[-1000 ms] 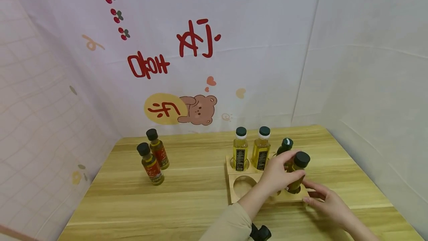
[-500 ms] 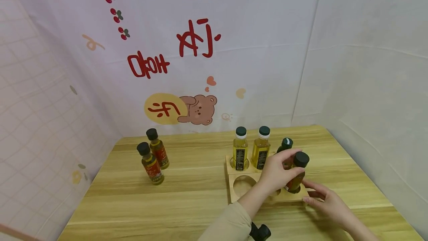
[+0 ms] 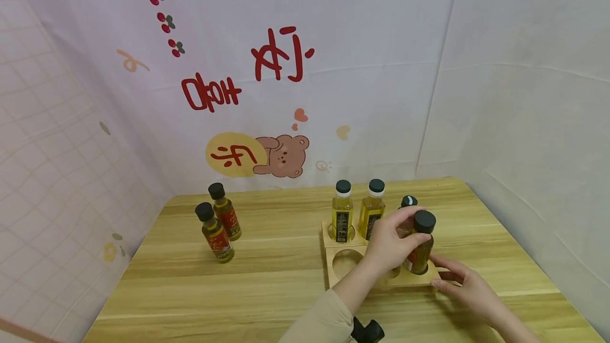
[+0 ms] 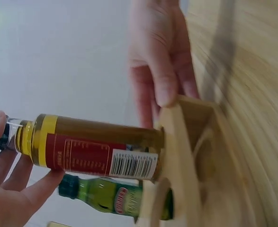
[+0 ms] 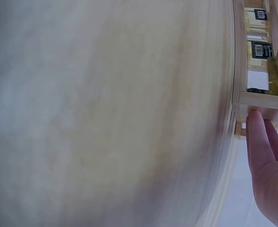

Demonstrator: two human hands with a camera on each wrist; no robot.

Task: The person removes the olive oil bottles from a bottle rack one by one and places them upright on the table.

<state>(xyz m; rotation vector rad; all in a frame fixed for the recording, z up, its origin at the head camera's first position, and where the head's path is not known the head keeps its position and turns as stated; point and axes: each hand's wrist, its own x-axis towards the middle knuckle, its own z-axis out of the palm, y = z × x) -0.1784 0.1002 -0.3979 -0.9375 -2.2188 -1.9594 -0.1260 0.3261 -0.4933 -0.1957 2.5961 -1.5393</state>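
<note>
My left hand (image 3: pixel 391 242) grips a dark-capped oil bottle (image 3: pixel 421 253) by its neck. In the left wrist view the bottle (image 4: pixel 96 149) shows a red label with a barcode, its base at the front right hole of the wooden bottle rack (image 3: pixel 335 280). My right hand (image 3: pixel 469 290) holds the rack's right front corner, thumb at the front and fingers at the end. Behind the gripped bottle stands a green bottle (image 4: pixel 117 196) in the rack's back row. Two yellow oil bottles (image 3: pixel 341 219) stand in the back row too. The middle front hole is partly hidden by my left hand.
Two red-labelled oil bottles (image 3: pixel 218 242) stand at the left of the wooden table (image 3: pixel 267 300). A black object (image 3: pixel 369 331), partly out of view, is below my left wrist. White printed cloth (image 3: pixel 376 68) hangs behind and at both sides.
My left hand and the top of the gripped bottle have shifted slightly left and up. The right hand stays at the rack's corner; the other bottles have not moved.
</note>
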